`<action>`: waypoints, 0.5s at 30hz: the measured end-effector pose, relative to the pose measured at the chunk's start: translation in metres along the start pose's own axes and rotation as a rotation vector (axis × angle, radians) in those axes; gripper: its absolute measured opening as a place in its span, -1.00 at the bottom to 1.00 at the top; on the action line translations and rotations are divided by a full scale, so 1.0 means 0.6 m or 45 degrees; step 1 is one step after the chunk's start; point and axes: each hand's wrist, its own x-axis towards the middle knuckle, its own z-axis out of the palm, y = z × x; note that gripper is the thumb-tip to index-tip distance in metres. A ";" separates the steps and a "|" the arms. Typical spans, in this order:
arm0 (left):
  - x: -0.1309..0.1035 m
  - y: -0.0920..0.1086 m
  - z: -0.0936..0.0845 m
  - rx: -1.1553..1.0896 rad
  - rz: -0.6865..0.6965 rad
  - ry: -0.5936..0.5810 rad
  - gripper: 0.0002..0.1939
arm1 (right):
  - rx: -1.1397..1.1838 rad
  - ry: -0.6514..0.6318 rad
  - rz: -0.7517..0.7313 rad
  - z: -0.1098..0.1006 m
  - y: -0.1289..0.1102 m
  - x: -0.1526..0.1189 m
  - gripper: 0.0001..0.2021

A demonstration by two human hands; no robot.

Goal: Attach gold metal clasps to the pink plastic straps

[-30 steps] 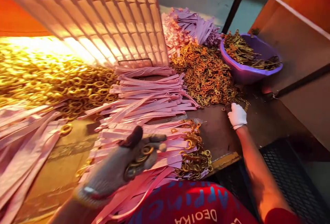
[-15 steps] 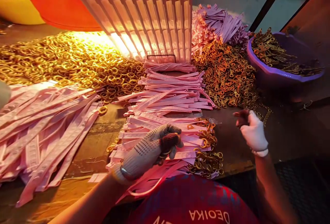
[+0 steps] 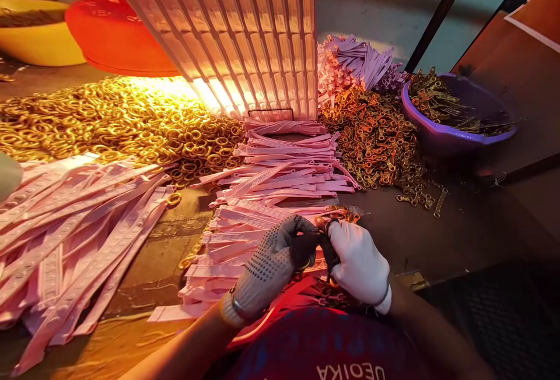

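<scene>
My left hand (image 3: 271,263), in a grey dotted glove, and my right hand (image 3: 356,260), in a white glove, meet fingertip to fingertip just in front of my chest. Both pinch small gold metal pieces between them; the pieces are mostly hidden by the fingers. Under the hands lies a stack of pink straps (image 3: 280,187), some with gold clasps (image 3: 343,212) fitted at their right ends. A heap of gold rings (image 3: 114,123) spreads to the left, and a heap of darker gold clasps (image 3: 376,141) lies to the right.
A purple bowl (image 3: 455,135) of metal clasps stands at the right. More pink straps (image 3: 74,222) lie at the left and a lilac bundle (image 3: 359,65) at the back. A tall lit slatted rack (image 3: 236,36), an orange basin (image 3: 114,36) and a yellow basin (image 3: 39,42) stand behind.
My right hand came back from the clasp heap at the right to meet the left hand. My left hand closed and moved slightly right over the straps.
</scene>
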 end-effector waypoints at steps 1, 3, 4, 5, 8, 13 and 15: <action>0.000 -0.002 0.000 -0.030 -0.006 -0.007 -0.74 | -0.002 0.030 -0.019 0.003 0.000 -0.001 -0.81; 0.003 -0.008 -0.001 -0.131 -0.078 -0.033 -0.75 | 0.000 0.105 -0.065 0.010 -0.002 -0.003 -0.89; 0.005 -0.010 -0.001 -0.205 -0.129 -0.046 -0.74 | -0.014 0.165 -0.093 0.014 -0.004 -0.004 -0.93; 0.008 -0.012 -0.002 -0.289 -0.175 -0.053 -0.73 | -0.035 0.241 -0.121 0.018 -0.007 -0.005 -0.96; 0.022 -0.012 -0.003 -0.487 -0.250 -0.026 -0.67 | 0.014 0.390 -0.098 0.025 -0.017 -0.008 -0.85; 0.072 0.013 -0.024 -0.580 -0.430 -0.113 -0.69 | 0.490 0.216 0.198 0.007 0.001 -0.003 -0.81; 0.112 0.023 -0.043 -0.483 -0.388 -0.201 -0.64 | 0.641 0.289 0.258 0.001 0.021 0.000 -0.83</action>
